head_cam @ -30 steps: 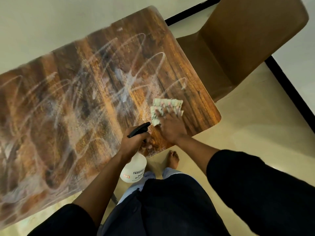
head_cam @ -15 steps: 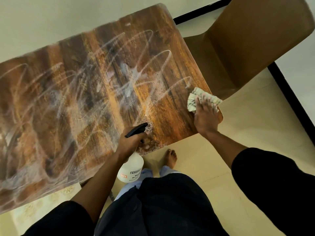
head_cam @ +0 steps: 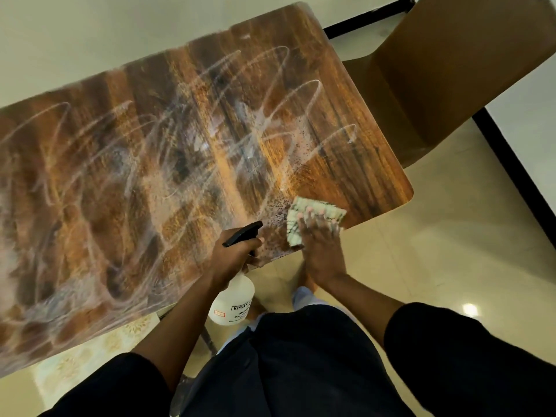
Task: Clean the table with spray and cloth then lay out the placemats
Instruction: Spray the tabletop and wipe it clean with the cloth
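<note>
On the left we see the table (head_cam: 105, 182), a wood-grain top that runs across most of the view. It is covered in pale looping streaks of wet cleaner, so we judge that nearly the whole top has been sprayed and wiped over at least once. The streaks have not dried or been buffed off.

Moving right, our left hand (head_cam: 233, 260) curls round the neck of the bottle (head_cam: 233, 302), with the black trigger head poking out above the fingers. The white body hangs below the near table edge, off the top, just beside the right hand.

Next comes a patch of fine droplets near the near right corner, sprayed but not yet wiped. Our right hand (head_cam: 322, 254) lies flat, fingers straight and pressed down on the cloth (head_cam: 316, 216), a pale checked rag folded small. The cloth sits on the table at the near edge, touching the droplet patch.

Farthest right stands a brown chair (head_cam: 445, 73), drawn up to the table end.

We judge the wiping to be late on, with this corner left and perhaps a last pass over the streaks. No placemats show anywhere, so that whole part remains.
</note>
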